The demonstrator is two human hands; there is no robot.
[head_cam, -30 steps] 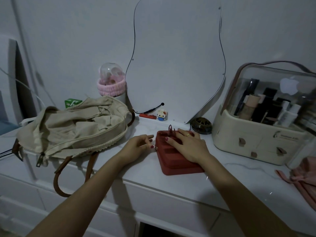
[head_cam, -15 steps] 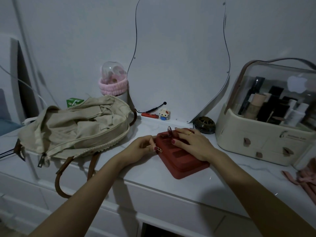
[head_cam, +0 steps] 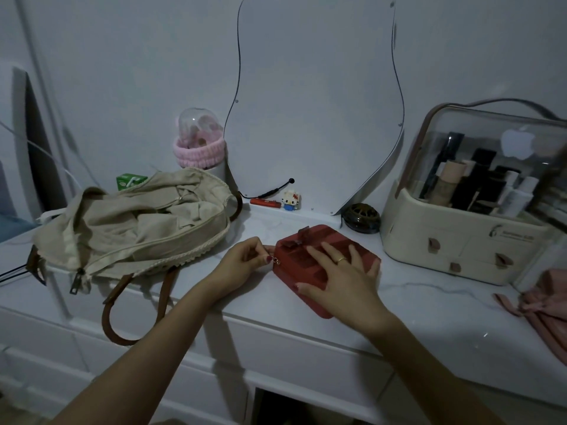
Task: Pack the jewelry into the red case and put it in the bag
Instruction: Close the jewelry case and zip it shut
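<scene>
At the far left of the desk (head_cam: 190, 297) lies the beige bag (head_cam: 132, 225), slumped on its side with brown handles hanging over the front edge and its zip drawn part way along; soft canvas like this will sag and want its mouth held open when the time comes. Next comes the left hand (head_cam: 242, 265), fingers curled together and pinching a small gold zipper pull (head_cam: 277, 261) at the left corner of the red case (head_cam: 326, 265). The case sits flat on the desk just right of the bag, near the front edge. It looks like a stiff, velvety shell, light enough for one hand (though anything loose inside could rattle or tangle if tipped). Small tabs stand up at its back edge. The right hand (head_cam: 340, 276) lies spread on top of it, fingers straight and apart, pressing it down so it does not slide on the smooth marbled surface. Whether any jewelry is already inside cannot be told. Judging by this, the zip is the job in hand, and once it is closed the case is best gripped across its short sides. Further right stands a cosmetics organiser (head_cam: 472, 216), well apart.
</scene>
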